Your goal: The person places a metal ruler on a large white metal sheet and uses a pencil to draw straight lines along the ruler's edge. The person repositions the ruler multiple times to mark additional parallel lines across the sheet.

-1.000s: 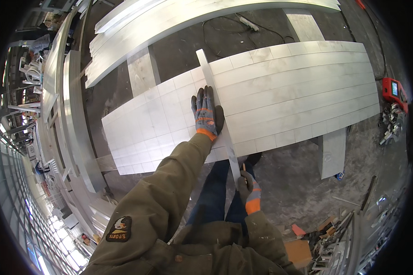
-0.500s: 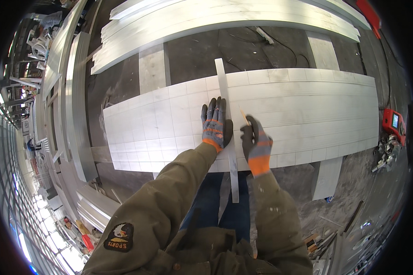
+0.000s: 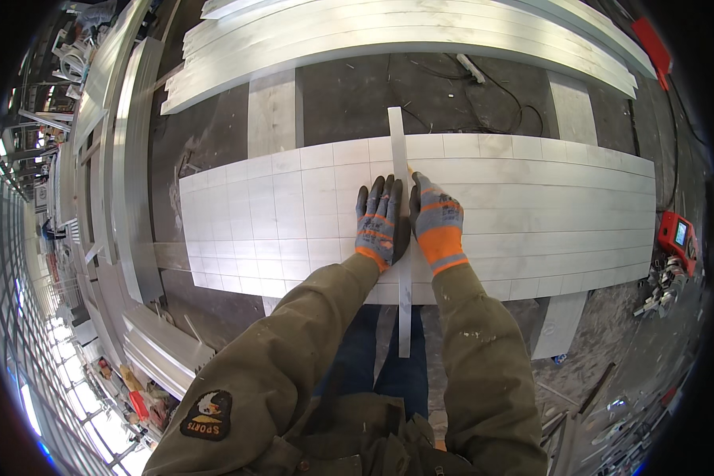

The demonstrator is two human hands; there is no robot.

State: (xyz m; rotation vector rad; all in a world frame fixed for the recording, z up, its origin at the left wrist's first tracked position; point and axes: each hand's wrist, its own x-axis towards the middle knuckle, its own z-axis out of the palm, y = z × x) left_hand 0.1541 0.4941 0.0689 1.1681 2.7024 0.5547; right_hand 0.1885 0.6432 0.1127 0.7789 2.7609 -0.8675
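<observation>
Pale silvery metal bars (image 3: 547,206) lie side by side in front of me, crossed on the left and along the far and near edges by thin drawn lines. A narrow flat metal strip (image 3: 397,135) lies across them, sticking out past both long edges. My left hand (image 3: 378,222), in a grey and orange glove, rests flat with fingers stretched, its thumb side on the strip. Close against the strip's right side, my gloved right hand (image 3: 439,216) pinches a thin yellowish pencil (image 3: 410,170); only its end shows beyond the fingers.
More long metal bars (image 3: 420,36) lie at the far side, and others (image 3: 135,174) stand stacked at the left. Flat supports (image 3: 273,111) run beneath the bars. A black cable (image 3: 523,111) lies beyond. At the right sits a red device (image 3: 677,238) with a screen, near metal scraps (image 3: 660,287).
My right hand has moved left and away from me, bringing the pencil to the strip's edge. My left hand stays flat on the strip. The whole view has shifted slightly.
</observation>
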